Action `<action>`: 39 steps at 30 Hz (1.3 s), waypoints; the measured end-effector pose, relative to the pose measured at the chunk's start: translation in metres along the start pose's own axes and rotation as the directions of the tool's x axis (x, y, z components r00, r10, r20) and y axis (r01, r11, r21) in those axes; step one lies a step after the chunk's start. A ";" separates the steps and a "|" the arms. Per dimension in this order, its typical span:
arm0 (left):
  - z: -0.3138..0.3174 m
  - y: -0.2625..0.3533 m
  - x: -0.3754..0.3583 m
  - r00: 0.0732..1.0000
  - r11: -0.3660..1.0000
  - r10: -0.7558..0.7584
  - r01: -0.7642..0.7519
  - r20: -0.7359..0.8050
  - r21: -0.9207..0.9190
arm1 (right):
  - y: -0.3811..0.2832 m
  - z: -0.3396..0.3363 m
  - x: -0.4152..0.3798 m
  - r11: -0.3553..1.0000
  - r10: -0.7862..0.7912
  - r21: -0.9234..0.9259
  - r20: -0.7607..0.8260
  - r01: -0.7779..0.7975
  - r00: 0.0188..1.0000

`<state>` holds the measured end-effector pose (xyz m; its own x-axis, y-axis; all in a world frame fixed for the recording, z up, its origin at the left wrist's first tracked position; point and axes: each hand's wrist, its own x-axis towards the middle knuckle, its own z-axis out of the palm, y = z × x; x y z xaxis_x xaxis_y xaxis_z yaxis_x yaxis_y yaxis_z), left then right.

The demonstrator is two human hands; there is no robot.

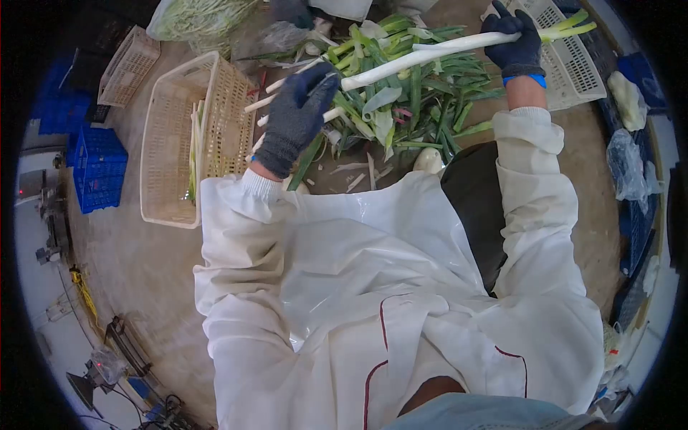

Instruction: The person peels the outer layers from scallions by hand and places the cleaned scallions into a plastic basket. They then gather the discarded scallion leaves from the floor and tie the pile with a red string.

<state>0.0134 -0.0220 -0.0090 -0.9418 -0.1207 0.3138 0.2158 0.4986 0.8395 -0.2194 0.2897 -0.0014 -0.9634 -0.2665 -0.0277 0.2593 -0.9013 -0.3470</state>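
My right hand, in a dark blue glove, grips the upper part of a long white leek near its green leaves. My left hand, in a grey-blue glove, closes around the white root end of the same leek, which stretches slanted between both hands. Under the leek lies a heap of green leek trimmings and a few more white leek stalks on the floor.
A cream plastic basket with a few leeks inside stands at my left. A second cream basket and blue crates sit farther left. A white basket is at the right. A bag of greens lies behind.
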 end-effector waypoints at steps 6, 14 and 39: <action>0.013 -0.008 -0.008 0.840 0.430 -0.305 0.542 0.449 -0.722 | 0.018 0.023 -0.013 0.997 0.039 0.054 0.214 -0.051 0.976; 0.015 0.008 -0.006 0.927 0.585 -0.293 0.367 0.234 -0.723 | 0.027 0.040 -0.022 0.987 -0.012 0.150 0.412 -0.055 0.911; 0.009 -0.002 -0.007 0.924 0.618 -0.329 0.367 0.196 -0.695 | 0.029 0.049 -0.028 0.982 0.071 0.105 0.569 -0.157 0.819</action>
<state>0.0167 -0.0144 -0.0172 -0.9915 -0.1074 -0.0732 -0.0335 -0.3334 0.9422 -0.1821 0.2542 0.0347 -0.7323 -0.4763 0.4867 0.4133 -0.8789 -0.2382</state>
